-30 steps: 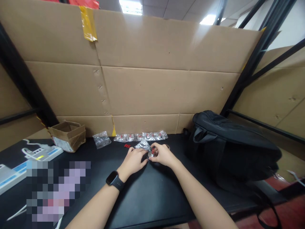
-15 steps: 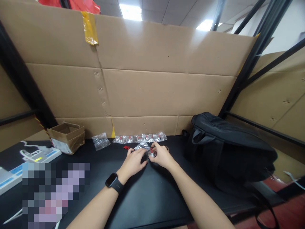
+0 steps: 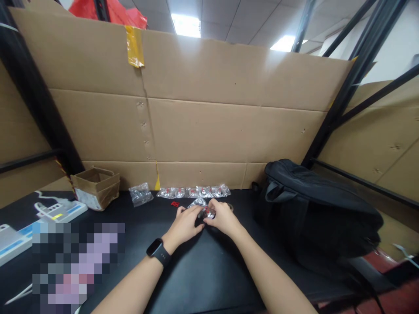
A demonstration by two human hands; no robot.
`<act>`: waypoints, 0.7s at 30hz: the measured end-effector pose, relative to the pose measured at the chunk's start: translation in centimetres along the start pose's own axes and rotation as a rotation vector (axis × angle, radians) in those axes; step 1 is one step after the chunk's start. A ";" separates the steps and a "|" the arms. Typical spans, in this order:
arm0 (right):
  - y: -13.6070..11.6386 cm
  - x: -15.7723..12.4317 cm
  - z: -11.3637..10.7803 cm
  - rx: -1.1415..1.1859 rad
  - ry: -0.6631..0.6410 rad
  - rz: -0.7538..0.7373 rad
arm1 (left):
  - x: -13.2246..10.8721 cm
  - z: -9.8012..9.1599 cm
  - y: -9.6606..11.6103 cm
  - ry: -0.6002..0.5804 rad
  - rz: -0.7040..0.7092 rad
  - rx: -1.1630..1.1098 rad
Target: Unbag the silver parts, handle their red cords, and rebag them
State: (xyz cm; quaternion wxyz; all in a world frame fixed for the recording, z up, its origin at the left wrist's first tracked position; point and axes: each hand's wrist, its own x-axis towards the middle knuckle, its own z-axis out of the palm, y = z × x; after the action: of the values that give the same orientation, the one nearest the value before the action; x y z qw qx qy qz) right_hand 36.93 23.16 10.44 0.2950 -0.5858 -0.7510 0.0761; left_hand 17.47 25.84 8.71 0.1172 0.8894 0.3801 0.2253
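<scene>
My right hand [image 3: 223,217] pinches a small round silver metal piece [image 3: 209,212] with a red part on it, low over the black table. My left hand [image 3: 185,225], with a black watch [image 3: 159,250] on its wrist, curls in from the left. Its thumb and fingertips meet the left side of the piece; what lies between them is too small and dark to make out. Just behind the hands is a crumpled clear plastic bag [image 3: 198,202], partly hidden. Small red pieces [image 3: 175,203] lie beyond my left fingers.
Several similar silver pieces in clear bags [image 3: 193,192] form a row along the cardboard wall [image 3: 203,131]. Left of them are a clear bag [image 3: 140,194], an open carton [image 3: 96,189] and a power strip [image 3: 65,216]. A black backpack [image 3: 317,213] stands at the right.
My left fingertips have closed in on the silver piece, and the two thumbs are nearer each other. The camera view has shifted slightly.
</scene>
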 end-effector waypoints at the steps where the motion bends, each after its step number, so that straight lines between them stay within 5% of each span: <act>1: 0.0 0.1 0.4 -0.029 -0.003 0.008 | 0.1 0.2 0.0 -0.005 -0.012 -0.009; 21: -0.7 0.1 1.3 -0.100 -0.033 0.088 | 0.3 0.8 -0.1 -0.009 -0.109 -0.080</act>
State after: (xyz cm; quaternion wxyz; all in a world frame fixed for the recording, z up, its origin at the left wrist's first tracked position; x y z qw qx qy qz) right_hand 35.60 23.35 9.72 0.2491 -0.6308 -0.7324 0.0610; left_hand 18.00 26.13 8.06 0.1663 0.8631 0.4181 0.2295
